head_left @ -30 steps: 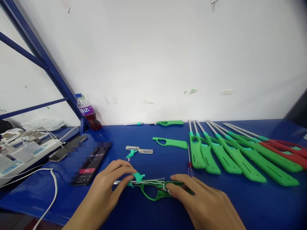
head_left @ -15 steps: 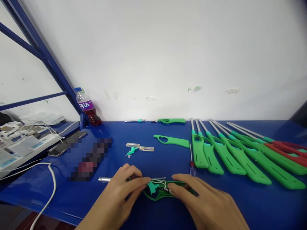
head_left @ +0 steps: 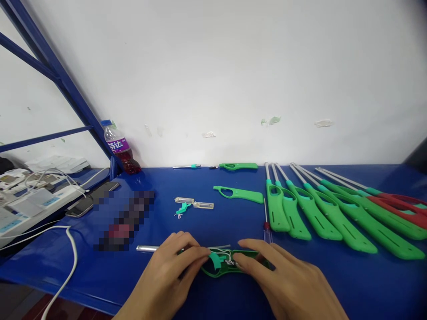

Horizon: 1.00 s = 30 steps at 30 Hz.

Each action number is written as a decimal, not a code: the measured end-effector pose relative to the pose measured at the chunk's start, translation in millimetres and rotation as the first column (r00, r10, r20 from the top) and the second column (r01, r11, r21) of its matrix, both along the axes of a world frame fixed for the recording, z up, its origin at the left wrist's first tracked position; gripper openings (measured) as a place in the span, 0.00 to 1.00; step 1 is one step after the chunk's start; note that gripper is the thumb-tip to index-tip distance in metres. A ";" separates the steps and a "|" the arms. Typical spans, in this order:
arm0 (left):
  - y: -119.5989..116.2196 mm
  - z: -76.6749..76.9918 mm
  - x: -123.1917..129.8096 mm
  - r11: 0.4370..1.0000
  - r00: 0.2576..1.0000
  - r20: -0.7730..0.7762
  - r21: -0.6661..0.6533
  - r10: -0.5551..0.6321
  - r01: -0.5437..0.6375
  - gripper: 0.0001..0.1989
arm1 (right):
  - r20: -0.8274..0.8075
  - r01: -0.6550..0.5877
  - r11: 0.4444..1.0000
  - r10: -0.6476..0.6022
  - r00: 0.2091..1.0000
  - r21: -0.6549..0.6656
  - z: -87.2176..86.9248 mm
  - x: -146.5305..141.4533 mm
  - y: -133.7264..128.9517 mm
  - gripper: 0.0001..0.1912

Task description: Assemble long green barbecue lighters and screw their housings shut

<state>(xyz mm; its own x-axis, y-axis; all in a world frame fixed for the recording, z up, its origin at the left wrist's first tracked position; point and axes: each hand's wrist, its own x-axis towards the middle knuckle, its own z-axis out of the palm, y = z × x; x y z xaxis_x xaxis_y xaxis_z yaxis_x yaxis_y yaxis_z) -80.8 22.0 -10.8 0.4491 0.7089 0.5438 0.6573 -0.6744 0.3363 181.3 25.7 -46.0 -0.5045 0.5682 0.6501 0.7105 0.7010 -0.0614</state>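
An opened green lighter shell (head_left: 218,272) lies in front of me, with white tubing (head_left: 227,253) and small parts inside it. Its metal barrel (head_left: 147,249) sticks out past my left hand. My left hand (head_left: 178,266) pinches the teal trigger (head_left: 216,261) between thumb and forefinger over the shell's loop. My right hand (head_left: 283,271) rests on the handle end, its thumb and fingers on the shell near the tubing. Behind them lie two clear fuel tanks (head_left: 203,205), another teal trigger (head_left: 183,209) and a matching green shell half (head_left: 242,194).
Several assembled green lighters (head_left: 316,215) and red ones (head_left: 400,209) fan out at right. A screwdriver (head_left: 267,231) lies beside them. Along the wall are a lighter barrel (head_left: 187,167) and another green shell (head_left: 238,166). A drink bottle (head_left: 122,149), phone (head_left: 93,199) and white cable (head_left: 74,253) occupy the left.
The teal trigger has shifted slightly right and turned in my left fingers. My right hand stays almost in place on the shell.
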 end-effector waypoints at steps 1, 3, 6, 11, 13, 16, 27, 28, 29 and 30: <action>0.4 -1.0 0.5 1.000 1.000 0.011 -0.004 -0.001 0.001 0.11 | -0.003 -0.001 1.000 0.002 1.000 0.007 -0.3 0.2 -0.2 0.27; 1.1 -2.8 1.4 1.000 0.999 0.042 -0.017 0.001 0.000 0.12 | -0.010 -0.009 1.000 0.009 1.000 0.021 0.1 -0.1 -0.2 0.26; 1.3 -3.8 3.0 0.999 0.996 0.086 -0.054 0.010 -0.005 0.12 | -0.034 -0.022 0.999 0.023 0.999 0.031 3.0 -1.9 0.2 0.26; -1.5 -2.2 5.0 0.990 0.991 0.129 -0.141 0.016 0.002 0.13 | -0.085 -0.044 0.998 0.047 0.995 0.039 8.2 -5.3 1.0 0.23; -2.4 -1.6 5.4 0.987 0.989 0.147 -0.158 0.025 -0.001 0.13 | -0.092 -0.050 0.998 0.053 0.994 0.035 9.2 -5.9 1.0 0.22; -2.4 -1.1 6.3 0.985 0.987 0.156 -0.171 0.031 -0.004 0.12 | -0.109 -0.061 0.998 0.064 0.992 0.029 10.5 -5.9 0.6 0.20; -4.0 -5.6 6.4 0.970 0.983 0.175 -0.241 0.060 -0.016 0.11 | -0.151 -0.149 0.987 0.139 0.979 -0.061 7.9 -5.5 -1.0 0.18; -4.3 -5.8 6.2 0.970 0.983 0.176 -0.244 0.061 -0.016 0.10 | -0.155 -0.148 0.987 0.138 0.978 -0.057 8.3 -5.6 -1.1 0.18; -4.6 -5.9 6.0 0.969 0.983 0.174 -0.245 0.063 -0.018 0.10 | -0.159 -0.145 0.988 0.135 0.978 -0.053 8.9 -5.6 -1.1 0.18; -4.7 -6.0 5.9 0.969 0.983 0.171 -0.244 0.065 -0.022 0.09 | -0.162 -0.144 0.988 0.134 0.978 -0.052 9.6 -5.6 -1.2 0.18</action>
